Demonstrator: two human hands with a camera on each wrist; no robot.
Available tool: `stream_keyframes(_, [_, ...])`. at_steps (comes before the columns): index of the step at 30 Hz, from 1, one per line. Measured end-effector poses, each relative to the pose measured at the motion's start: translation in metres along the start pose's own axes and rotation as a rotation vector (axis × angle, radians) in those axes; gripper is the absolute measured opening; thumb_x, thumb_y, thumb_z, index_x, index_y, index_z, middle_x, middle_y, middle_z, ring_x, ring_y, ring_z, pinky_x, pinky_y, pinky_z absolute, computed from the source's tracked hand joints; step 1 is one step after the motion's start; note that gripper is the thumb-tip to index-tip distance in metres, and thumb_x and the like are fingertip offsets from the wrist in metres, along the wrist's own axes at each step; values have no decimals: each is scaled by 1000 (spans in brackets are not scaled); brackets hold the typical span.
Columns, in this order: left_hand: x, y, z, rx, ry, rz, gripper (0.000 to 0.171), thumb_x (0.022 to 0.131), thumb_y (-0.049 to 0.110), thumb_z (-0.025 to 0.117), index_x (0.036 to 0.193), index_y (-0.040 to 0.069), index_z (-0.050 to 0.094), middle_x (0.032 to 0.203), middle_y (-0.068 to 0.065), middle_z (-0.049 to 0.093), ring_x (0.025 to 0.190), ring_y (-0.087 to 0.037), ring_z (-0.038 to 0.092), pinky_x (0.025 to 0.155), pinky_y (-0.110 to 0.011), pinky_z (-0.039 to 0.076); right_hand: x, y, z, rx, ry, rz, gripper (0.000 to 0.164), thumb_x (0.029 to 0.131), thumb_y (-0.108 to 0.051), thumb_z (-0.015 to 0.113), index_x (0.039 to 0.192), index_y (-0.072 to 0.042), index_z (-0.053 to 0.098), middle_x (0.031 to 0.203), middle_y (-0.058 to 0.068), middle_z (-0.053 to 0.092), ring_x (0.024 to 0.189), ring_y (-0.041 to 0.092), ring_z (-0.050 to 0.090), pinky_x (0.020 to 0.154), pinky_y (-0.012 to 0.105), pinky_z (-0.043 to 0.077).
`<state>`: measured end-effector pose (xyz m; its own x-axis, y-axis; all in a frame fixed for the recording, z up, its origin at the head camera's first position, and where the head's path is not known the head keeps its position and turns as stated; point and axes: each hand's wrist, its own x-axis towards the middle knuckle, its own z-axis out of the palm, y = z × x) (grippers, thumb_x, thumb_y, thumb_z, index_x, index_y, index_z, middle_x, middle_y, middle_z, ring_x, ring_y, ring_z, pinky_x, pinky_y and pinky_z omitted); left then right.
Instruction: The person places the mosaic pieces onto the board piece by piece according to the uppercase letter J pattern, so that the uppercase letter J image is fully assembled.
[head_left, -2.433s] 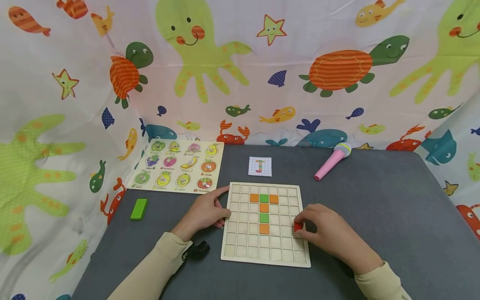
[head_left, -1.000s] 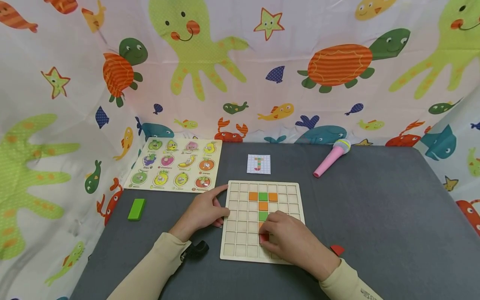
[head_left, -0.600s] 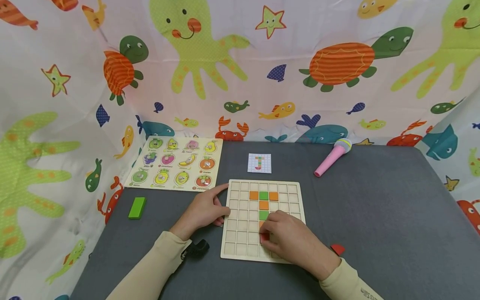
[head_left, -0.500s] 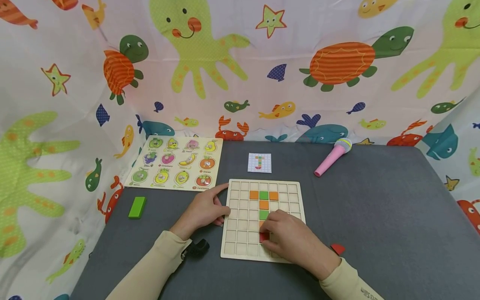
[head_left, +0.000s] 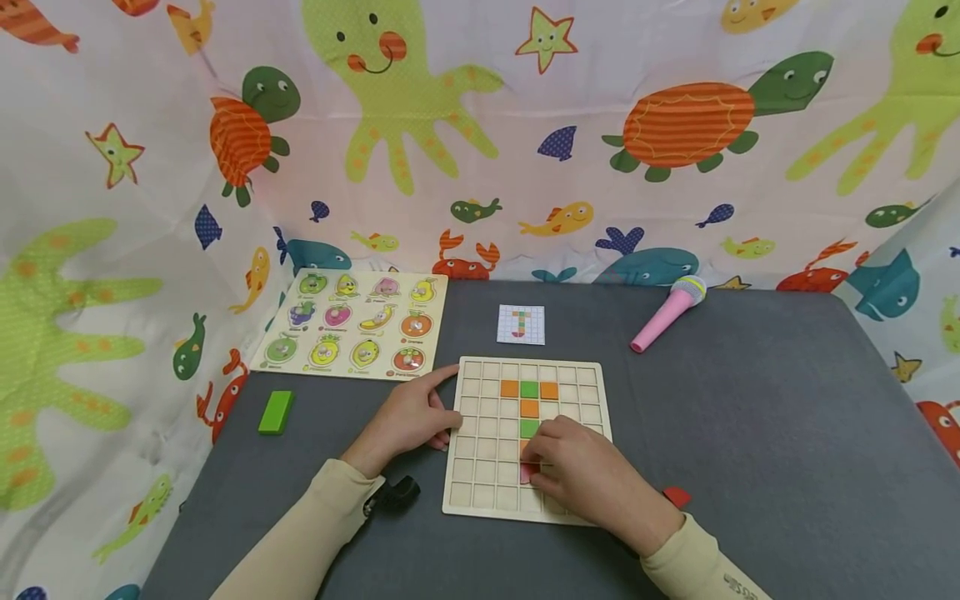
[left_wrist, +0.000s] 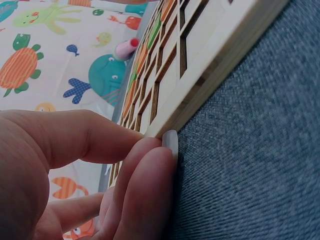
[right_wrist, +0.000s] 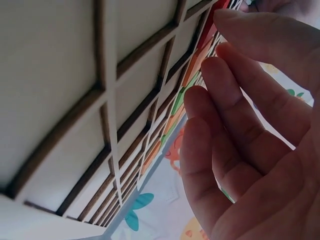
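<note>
The wooden grid board (head_left: 483, 496) lies flat, with a column of orange and green tiles (head_left: 529, 408) topped by a short row. At its left side my left hand (head_left: 405, 419) holds the edge, index finger reaching the upper corner. The left wrist view shows the thumb and curled fingertips against the board's rim (left_wrist: 200, 87). Over the lower middle cells, my right hand (head_left: 581, 467) pinches a red tile (head_left: 527, 473) just below the lowest orange tile. That tile's edge (right_wrist: 212, 22) shows beside the thumb in the right wrist view; its outline is mostly hidden.
Another red piece (head_left: 677, 497) lies right of my right wrist. Behind the board is a pattern card (head_left: 521, 325). A pink toy microphone (head_left: 663, 321) lies at back right. At left are a fruit puzzle board (head_left: 348, 325) and a green block (head_left: 276, 412).
From the board's right edge, my right hand has moved left with the red tile to the tile column. It has stayed there over the last second. The left hand keeps its place.
</note>
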<state>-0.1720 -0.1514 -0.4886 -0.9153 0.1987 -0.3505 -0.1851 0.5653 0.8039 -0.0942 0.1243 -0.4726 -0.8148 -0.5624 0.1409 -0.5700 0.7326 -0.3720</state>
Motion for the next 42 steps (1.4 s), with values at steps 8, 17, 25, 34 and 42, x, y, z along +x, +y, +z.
stream_keyframes(8, [-1, 0, 0, -5, 1, 15, 82, 87, 13, 80, 162, 29, 51, 83, -11, 68, 58, -21, 74, 57, -34, 65, 0, 2, -6, -8, 6, 1, 14, 85, -22, 93, 92, -23, 81, 90, -11, 70, 89, 7, 59, 75, 25, 58])
stream_keyframes(17, [1, -1, 2, 9, -14, 5, 82, 87, 15, 80, 162, 29, 51, 84, -11, 68, 59, -22, 75, 58, -35, 65, -24, 18, -34, -59, 28, 163, 17, 86, -22, 90, 101, -22, 81, 100, -11, 70, 98, 8, 62, 81, 33, 62])
stream_keyframes(25, [1, -1, 1, 11, -5, 4, 82, 86, 15, 80, 162, 29, 51, 83, -11, 69, 59, -23, 75, 57, -35, 65, -68, 46, -53, -76, -11, 313, 24, 82, -29, 95, 100, -29, 79, 96, -16, 68, 94, 7, 62, 81, 36, 62])
stream_keyframes(34, [-1, -1, -1, 11, 12, -10, 83, 86, 15, 81, 162, 29, 50, 82, -12, 68, 58, -23, 74, 57, -34, 65, -117, 73, -61, -103, -80, 436, 24, 81, -37, 95, 98, -34, 78, 97, -17, 68, 93, 8, 61, 80, 40, 62])
stream_keyframes(42, [1, -1, 2, 24, 1, -10, 83, 87, 16, 81, 163, 29, 50, 82, -11, 68, 59, -23, 75, 58, -34, 65, -145, 84, -59, -87, -112, 511, 24, 82, -41, 93, 98, -32, 78, 99, -15, 69, 95, 10, 62, 81, 41, 62])
